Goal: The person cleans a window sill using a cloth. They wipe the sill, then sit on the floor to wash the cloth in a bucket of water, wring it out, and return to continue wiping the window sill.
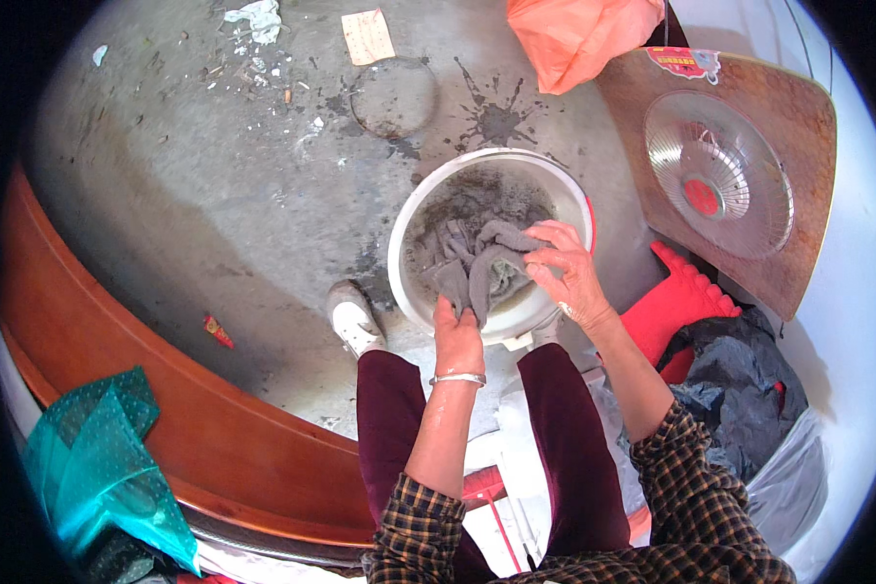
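A white round basin (403,219) stands on the floor before my feet, holding murky grey water with foam (522,191). Above the water, both hands hold a wet grey cloth (490,255) with folded, thick edges. My left hand (458,339), with a silver bangle at the wrist, grips its near end at the basin's front rim. On the right, my right hand (568,270) pinches another part of the cloth between thumb and fingers. The lower part of the cloth hangs into the basin, and the murky water hides where it ends.
A heater with a round wire grille (719,175) leans at the right, near an orange plastic bag (584,40). Beside my right arm lie a red cushion-like item (671,306) and dark plastic bags (744,379). A brown wooden edge (190,438) curves along the left. Water splashes (498,123) mark the concrete.
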The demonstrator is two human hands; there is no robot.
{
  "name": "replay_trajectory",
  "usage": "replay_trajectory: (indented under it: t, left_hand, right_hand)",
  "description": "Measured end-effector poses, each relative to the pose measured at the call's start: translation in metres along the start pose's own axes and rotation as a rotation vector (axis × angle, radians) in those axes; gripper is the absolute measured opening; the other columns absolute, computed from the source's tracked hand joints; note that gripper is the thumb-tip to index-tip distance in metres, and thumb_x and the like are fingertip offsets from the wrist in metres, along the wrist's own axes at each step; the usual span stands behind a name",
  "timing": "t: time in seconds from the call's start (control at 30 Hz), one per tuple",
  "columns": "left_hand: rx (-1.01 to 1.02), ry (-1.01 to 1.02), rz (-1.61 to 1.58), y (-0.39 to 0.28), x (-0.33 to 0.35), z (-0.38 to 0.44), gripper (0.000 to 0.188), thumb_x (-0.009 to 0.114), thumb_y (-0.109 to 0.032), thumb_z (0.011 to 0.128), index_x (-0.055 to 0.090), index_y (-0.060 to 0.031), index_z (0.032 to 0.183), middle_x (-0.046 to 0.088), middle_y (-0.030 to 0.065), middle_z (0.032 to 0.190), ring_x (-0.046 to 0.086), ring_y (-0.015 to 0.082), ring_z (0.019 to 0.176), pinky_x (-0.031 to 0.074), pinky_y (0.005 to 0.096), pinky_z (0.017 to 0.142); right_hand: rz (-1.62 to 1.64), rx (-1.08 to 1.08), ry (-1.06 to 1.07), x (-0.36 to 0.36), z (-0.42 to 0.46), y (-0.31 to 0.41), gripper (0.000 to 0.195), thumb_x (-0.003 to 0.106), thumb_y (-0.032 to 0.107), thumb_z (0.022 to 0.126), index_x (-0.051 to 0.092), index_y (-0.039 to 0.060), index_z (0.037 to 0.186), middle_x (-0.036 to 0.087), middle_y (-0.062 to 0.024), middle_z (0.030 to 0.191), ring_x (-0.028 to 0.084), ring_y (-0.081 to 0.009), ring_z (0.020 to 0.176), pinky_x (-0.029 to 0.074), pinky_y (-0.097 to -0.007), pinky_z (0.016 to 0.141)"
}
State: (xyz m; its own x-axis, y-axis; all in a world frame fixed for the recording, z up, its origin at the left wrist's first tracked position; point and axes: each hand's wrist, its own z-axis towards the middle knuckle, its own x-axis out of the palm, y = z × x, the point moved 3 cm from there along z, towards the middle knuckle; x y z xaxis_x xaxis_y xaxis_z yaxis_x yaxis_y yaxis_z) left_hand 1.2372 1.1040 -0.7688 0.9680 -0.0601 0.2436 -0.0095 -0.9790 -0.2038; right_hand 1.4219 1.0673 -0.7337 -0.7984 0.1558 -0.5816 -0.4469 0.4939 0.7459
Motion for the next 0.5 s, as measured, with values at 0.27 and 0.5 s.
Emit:
replay_trajectory:
  t: [0.27,0.5]
  left_hand:
    - [-0.032,-0.184,0.054,-0.017,-0.005,-0.01,0.067,0.038,0.007,0.083,0.011,-0.0132,0.142,0.03,0.0116,0.138,0.044,0.0218,0.113,0.045,0.036,0.087]
    - [-0.009,-0.13,0.079,-0.026,0.007,-0.014,0.076,0.051,-0.005,0.087,0.001,-0.0164,0.143,0.027,0.0119,0.14,0.042,0.0233,0.116,0.042,0.0387,0.089]
  right_hand:
    - [-0.028,0.467,-0.231,0.042,0.006,-0.053,0.032,0.061,0.013,0.078,0.053,-0.0054,0.103,0.058,-0.0195,0.095,0.053,-0.0304,0.092,0.044,-0.0373,0.08]
    - [-0.137,0.777,0.137,0.123,0.006,-0.145,0.029,0.062,0.006,0.07,0.059,-0.0027,0.097,0.059,-0.0167,0.089,0.055,-0.0325,0.081,0.045,-0.0372,0.073]
